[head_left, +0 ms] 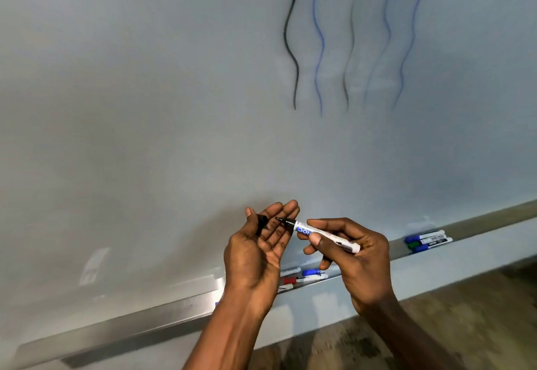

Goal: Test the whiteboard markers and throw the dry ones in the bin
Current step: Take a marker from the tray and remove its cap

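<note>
My right hand grips an uncapped white marker with a black tip that points left toward my left palm. My left hand is held palm up, fingers spread, with the black cap pinched under the thumb. The whiteboard fills the view ahead and bears several wavy test lines in black and blue. Several capped markers lie in the metal tray below my hands. Three more markers, blue and green capped, lie in the tray further right.
The metal tray runs along the whiteboard's bottom edge from lower left to right. Brown floor shows beneath it at the lower right. No bin is in view.
</note>
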